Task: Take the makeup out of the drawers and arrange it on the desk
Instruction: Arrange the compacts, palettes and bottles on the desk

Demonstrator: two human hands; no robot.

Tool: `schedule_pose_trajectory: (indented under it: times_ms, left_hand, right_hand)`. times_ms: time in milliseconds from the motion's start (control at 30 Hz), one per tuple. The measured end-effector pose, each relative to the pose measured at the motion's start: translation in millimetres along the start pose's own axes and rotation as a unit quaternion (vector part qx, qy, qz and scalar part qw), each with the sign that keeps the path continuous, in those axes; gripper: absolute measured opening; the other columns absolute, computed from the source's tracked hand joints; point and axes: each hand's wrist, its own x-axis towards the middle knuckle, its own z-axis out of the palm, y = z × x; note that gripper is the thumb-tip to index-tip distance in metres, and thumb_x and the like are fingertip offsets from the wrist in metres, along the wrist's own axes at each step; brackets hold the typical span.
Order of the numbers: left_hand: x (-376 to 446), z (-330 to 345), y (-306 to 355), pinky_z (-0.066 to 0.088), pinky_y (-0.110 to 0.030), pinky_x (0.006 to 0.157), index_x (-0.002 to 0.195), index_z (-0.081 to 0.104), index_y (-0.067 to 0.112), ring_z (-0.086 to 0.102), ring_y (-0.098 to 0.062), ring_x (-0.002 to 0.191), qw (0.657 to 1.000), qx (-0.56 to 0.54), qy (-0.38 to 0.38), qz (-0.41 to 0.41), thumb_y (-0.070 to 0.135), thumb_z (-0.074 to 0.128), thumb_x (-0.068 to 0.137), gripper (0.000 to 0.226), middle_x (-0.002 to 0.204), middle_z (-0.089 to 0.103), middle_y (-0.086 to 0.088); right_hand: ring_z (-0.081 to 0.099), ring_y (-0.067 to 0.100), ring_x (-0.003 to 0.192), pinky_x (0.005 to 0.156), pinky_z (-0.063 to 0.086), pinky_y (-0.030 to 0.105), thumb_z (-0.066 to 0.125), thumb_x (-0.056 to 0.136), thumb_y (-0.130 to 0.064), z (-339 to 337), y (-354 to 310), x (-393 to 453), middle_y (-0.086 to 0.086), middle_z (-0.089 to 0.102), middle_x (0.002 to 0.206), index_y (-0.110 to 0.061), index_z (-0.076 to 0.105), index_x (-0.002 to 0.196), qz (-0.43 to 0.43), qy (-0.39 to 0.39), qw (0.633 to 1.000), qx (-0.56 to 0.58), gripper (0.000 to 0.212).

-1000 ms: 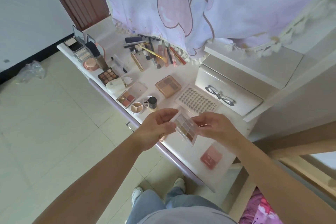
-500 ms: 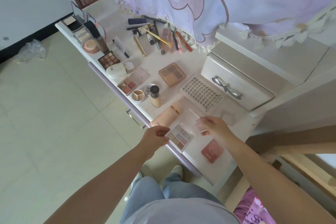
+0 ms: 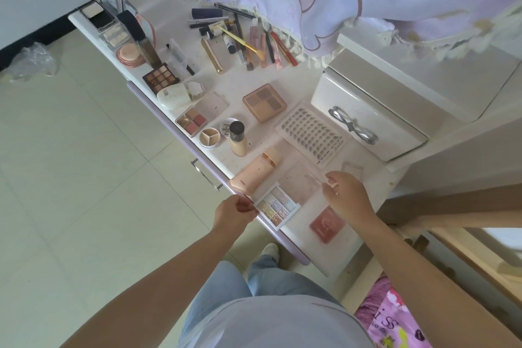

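A pastel eyeshadow palette [image 3: 275,208] lies open at the front edge of the white desk [image 3: 336,251], its clear lid [image 3: 299,183] folded back flat. My left hand [image 3: 234,215] pinches the palette's left corner from off the desk edge. On the other side, my right hand [image 3: 346,198] pinches the lid's far corner with thumb and forefinger. Just right of the palette sits a pink compact [image 3: 327,224], and a peach tube [image 3: 254,172] lies to its upper left.
Several palettes, a foundation bottle [image 3: 237,138], a lash tray [image 3: 310,135] and a pile of brushes and pencils [image 3: 240,34] cover the desk. A small drawer unit with a bow handle [image 3: 353,124] stands at the right. The desk drawer's handle [image 3: 206,175] sticks out below the edge.
Both hands have brought the pastel palette down from the air onto the desk's front edge, and its clear lid now lies open and flat.
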Motion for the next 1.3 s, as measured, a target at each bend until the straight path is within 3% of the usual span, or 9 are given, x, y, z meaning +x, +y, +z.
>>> schedule_pose_trajectory:
  times_ms: [100, 233, 400, 533, 667, 833, 967, 1167, 1300]
  left_hand:
    - [-5, -2, -3, 0.041, -0.006, 0.057, 0.073, 0.054, 0.018, 0.054, -0.006, 0.068, 0.993, 0.105, 0.019, 0.039, -0.001, 0.06, 0.079, 0.021, 0.072, 0.056, 0.009]
    - [-13, -3, -3, 0.035, -0.003, 0.054, 0.085, 0.056, 0.021, 0.049, 0.002, 0.065, 0.976, 0.178, 0.039, 0.12, 0.006, 0.056, 0.082, 0.015, 0.075, 0.054, 0.015]
    - [-22, 4, 11, 0.04, -0.006, 0.065, 0.097, 0.061, 0.013, 0.053, -0.003, 0.073, 0.967, 0.18, -0.017, 0.18, 0.007, 0.056, 0.084, 0.016, 0.082, 0.056, 0.012]
    - [-27, 7, 37, 0.045, -0.008, 0.071, 0.1, 0.054, 0.021, 0.056, -0.002, 0.082, 0.967, 0.107, -0.152, 0.172, 0.007, 0.065, 0.08, 0.026, 0.092, 0.055, 0.012]
    - [-30, 3, 62, 0.05, -0.014, 0.074, 0.097, 0.056, 0.021, 0.059, -0.004, 0.09, 0.952, 0.045, -0.263, 0.149, 0.001, 0.067, 0.077, 0.03, 0.097, 0.058, 0.012]
    - [-31, -9, 86, 0.052, -0.02, 0.076, 0.085, 0.059, 0.019, 0.064, 0.0, 0.08, 0.941, -0.016, -0.297, 0.16, -0.007, 0.071, 0.069, 0.033, 0.088, 0.064, 0.006]
    - [-29, -15, 98, 0.055, -0.023, 0.073, 0.083, 0.059, 0.013, 0.065, -0.01, 0.077, 0.941, -0.028, -0.286, 0.178, -0.018, 0.067, 0.067, 0.035, 0.079, 0.068, 0.001]
    - [-35, -20, 102, 0.054, -0.015, 0.063, 0.08, 0.06, 0.011, 0.067, -0.002, 0.068, 0.935, -0.033, -0.302, 0.186, -0.023, 0.061, 0.068, 0.036, 0.067, 0.071, 0.011]
    - [-36, -21, 99, 0.054, -0.015, 0.063, 0.082, 0.06, 0.012, 0.068, -0.002, 0.069, 0.935, -0.033, -0.299, 0.19, -0.023, 0.061, 0.067, 0.037, 0.069, 0.072, 0.011]
  right_hand:
    - [0.047, 0.026, 0.107, 0.086, 0.038, 0.032, 0.061, 0.082, -0.031, -1, 13, -26, 0.012, 0.054, 0.118, -0.008, 0.05, 0.122, -0.033, -0.017, 0.993, -0.108, 0.048]
    - [0.037, 0.024, 0.117, 0.093, 0.036, 0.032, 0.063, 0.073, -0.048, 19, 28, -58, 0.005, 0.038, 0.131, -0.018, 0.033, 0.133, -0.038, -0.085, 0.96, -0.264, 0.073]
    - [0.049, 0.03, 0.098, 0.086, 0.035, 0.026, 0.074, 0.065, -0.009, 30, 26, -64, 0.016, 0.055, 0.106, 0.0, 0.055, 0.11, -0.043, -0.012, 0.997, -0.067, 0.049]
    - [0.052, 0.012, 0.088, 0.079, 0.041, 0.018, 0.071, 0.067, -0.004, 14, -1, -59, -0.008, 0.057, 0.095, -0.017, 0.058, 0.088, -0.059, -0.049, 0.991, 0.107, 0.029]
    - [0.058, -0.006, 0.084, 0.078, 0.045, 0.01, 0.071, 0.068, 0.001, -8, -29, -63, -0.021, 0.059, 0.094, -0.034, 0.056, 0.084, -0.117, -0.069, 0.966, 0.219, 0.041]
    - [0.059, 0.0, 0.079, 0.08, 0.048, 0.015, 0.069, 0.062, -0.016, -29, -54, -60, -0.015, 0.063, 0.09, -0.035, 0.058, 0.082, -0.144, -0.077, 0.953, 0.256, 0.029]
    - [0.059, 0.006, 0.077, 0.082, 0.052, 0.03, 0.073, 0.071, -0.008, -38, -65, -53, -0.005, 0.066, 0.087, -0.029, 0.061, 0.083, -0.171, -0.082, 0.958, 0.216, 0.027]
    - [0.059, 0.002, 0.066, 0.072, 0.053, 0.023, 0.073, 0.065, 0.002, -46, -71, -52, -0.009, 0.065, 0.073, -0.022, 0.066, 0.076, -0.19, -0.078, 0.95, 0.236, 0.027]
    - [0.059, 0.001, 0.063, 0.069, 0.051, 0.013, 0.068, 0.058, -0.017, -43, -72, -54, -0.008, 0.067, 0.071, -0.029, 0.065, 0.069, -0.166, -0.077, 0.945, 0.272, 0.016]
